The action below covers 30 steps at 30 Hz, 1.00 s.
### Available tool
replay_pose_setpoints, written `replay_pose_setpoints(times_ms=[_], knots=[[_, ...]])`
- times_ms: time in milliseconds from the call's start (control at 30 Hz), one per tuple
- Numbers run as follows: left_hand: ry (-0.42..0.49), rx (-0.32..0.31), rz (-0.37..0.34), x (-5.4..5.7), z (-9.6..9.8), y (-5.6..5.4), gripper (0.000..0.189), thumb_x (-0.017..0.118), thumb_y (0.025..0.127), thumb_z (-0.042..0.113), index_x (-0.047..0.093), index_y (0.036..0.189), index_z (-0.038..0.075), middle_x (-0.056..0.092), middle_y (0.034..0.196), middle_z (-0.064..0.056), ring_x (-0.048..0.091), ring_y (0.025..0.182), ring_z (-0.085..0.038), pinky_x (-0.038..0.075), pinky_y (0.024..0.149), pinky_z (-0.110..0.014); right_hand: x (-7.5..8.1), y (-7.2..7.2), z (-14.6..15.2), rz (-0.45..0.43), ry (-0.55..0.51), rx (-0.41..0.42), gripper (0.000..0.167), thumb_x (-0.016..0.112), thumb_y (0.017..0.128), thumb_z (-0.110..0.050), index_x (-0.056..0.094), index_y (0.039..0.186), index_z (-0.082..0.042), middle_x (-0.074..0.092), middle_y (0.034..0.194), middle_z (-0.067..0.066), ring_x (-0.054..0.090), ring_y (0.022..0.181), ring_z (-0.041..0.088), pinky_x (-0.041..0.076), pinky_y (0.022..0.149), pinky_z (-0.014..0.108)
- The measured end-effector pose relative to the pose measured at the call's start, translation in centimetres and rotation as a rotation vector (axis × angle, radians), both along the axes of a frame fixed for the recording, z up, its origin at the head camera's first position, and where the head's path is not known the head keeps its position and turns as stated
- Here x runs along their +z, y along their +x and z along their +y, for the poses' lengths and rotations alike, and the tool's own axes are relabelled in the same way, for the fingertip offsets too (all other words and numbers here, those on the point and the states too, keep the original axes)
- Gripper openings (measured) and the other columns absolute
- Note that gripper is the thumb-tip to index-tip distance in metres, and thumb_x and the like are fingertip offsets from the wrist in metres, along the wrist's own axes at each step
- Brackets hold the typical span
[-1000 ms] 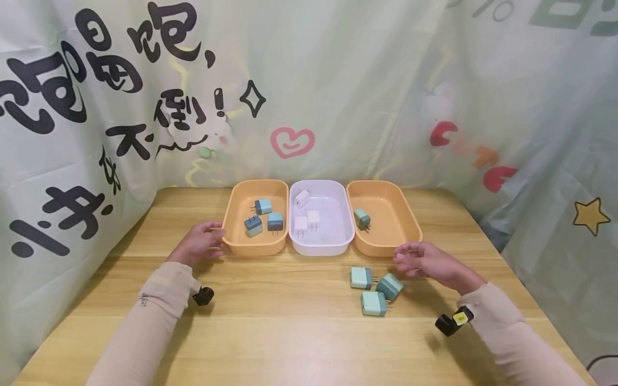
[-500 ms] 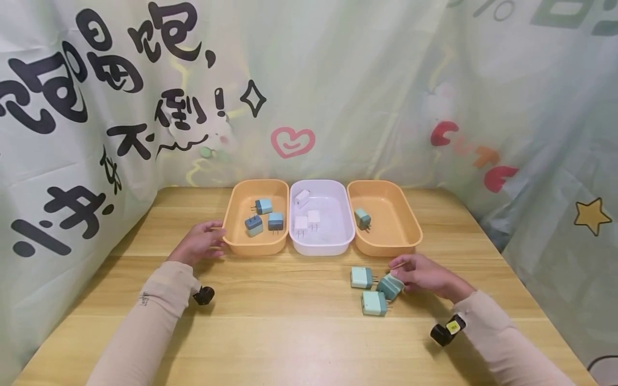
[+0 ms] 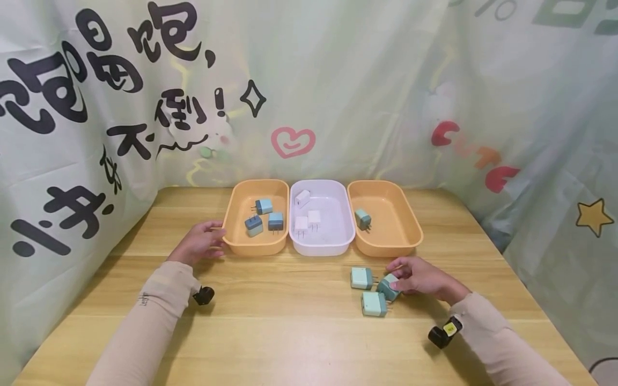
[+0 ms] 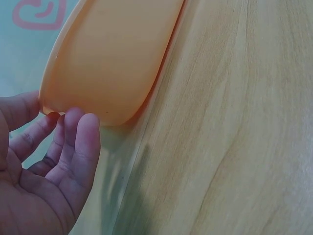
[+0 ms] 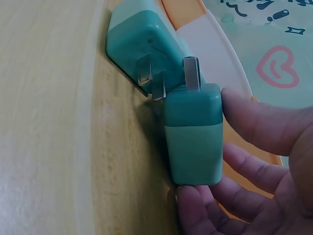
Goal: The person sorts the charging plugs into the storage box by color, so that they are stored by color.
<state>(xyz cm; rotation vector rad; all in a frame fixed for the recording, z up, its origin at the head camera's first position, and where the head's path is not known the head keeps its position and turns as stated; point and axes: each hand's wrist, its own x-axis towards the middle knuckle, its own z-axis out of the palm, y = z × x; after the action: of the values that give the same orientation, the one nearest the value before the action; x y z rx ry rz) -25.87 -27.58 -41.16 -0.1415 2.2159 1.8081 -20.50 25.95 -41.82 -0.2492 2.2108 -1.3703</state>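
My right hand (image 3: 426, 276) pinches a two-tone green plug-in charger (image 3: 386, 290) on the table, in front of the right orange tray (image 3: 417, 228). In the right wrist view, the thumb lies along one side of this charger (image 5: 194, 152) and the fingers curl at its far end; its metal prong points up the frame. Two similar chargers lie close by, a rear one (image 3: 360, 277) and a front one (image 3: 373, 304). At the left orange tray (image 3: 256, 249), my left hand (image 3: 199, 242) touches the end wall with loosely bent fingers (image 4: 87, 142), the thumb at the rim.
Between the orange trays stands a white tray (image 3: 321, 249) with several white chargers. Blue chargers (image 3: 275, 221) lie in the left tray, and one green charger (image 3: 362, 219) in the right tray. A printed curtain (image 3: 376, 96) hangs behind the wooden table (image 3: 289, 332).
My right hand has come down and left from the right tray's front edge to the green charger and taken hold of it. My left hand has stayed at the left tray.
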Motion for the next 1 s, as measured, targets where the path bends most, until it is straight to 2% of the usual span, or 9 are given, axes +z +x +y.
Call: replay_pose_setpoints(times_ms=[300, 567, 867, 1000], knots=[[-0.001, 0.009, -0.003, -0.11, 0.07, 0.03, 0.053, 0.049, 0.103, 0.017, 0.029, 0.148, -0.002, 0.048, 0.127, -0.024, 0.057, 0.091, -0.019, 0.058, 0.076, -0.032, 0.29, 0.25, -0.39, 0.078, 0.072, 0.033, 0.054, 0.081, 0.08, -0.014, 0.053, 0.122, 0.007, 0.056, 0.112, 0.017, 0.052, 0.1, 0.029, 0.054, 0.073, 0.037], [0.004, 0.01, -0.004, -0.16, 0.04, 0.12, 0.054, 0.05, 0.102, 0.016, 0.028, 0.148, -0.002, 0.049, 0.124, -0.023, 0.057, 0.09, -0.018, 0.058, 0.076, -0.031, 0.55, 0.46, -0.93, 0.114, 0.141, 0.036, 0.052, 0.083, 0.076, -0.016, 0.057, 0.118, 0.003, 0.057, 0.105, 0.013, 0.051, 0.098, 0.028, 0.049, 0.074, 0.034], [0.0, 0.01, -0.013, -0.39, -0.08, -0.14, 0.055, 0.05, 0.102, 0.017, 0.028, 0.149, -0.001, 0.049, 0.122, -0.021, 0.057, 0.092, -0.019, 0.058, 0.076, -0.031, 0.6, 0.24, -0.78, 0.06, 0.063, 0.012, 0.048, 0.075, 0.085, -0.015, 0.054, 0.121, 0.007, 0.058, 0.102, 0.015, 0.059, 0.084, 0.023, 0.055, 0.07, 0.036], [-0.009, 0.009, -0.016, -0.35, -0.13, -0.26, 0.054, 0.049, 0.102, 0.017, 0.029, 0.149, -0.001, 0.049, 0.123, -0.022, 0.057, 0.092, -0.02, 0.058, 0.077, -0.032, 0.81, 0.04, -0.7, 0.021, 0.016, -0.002, 0.048, 0.073, 0.086, -0.013, 0.051, 0.123, 0.009, 0.057, 0.104, 0.016, 0.059, 0.083, 0.023, 0.056, 0.071, 0.037]])
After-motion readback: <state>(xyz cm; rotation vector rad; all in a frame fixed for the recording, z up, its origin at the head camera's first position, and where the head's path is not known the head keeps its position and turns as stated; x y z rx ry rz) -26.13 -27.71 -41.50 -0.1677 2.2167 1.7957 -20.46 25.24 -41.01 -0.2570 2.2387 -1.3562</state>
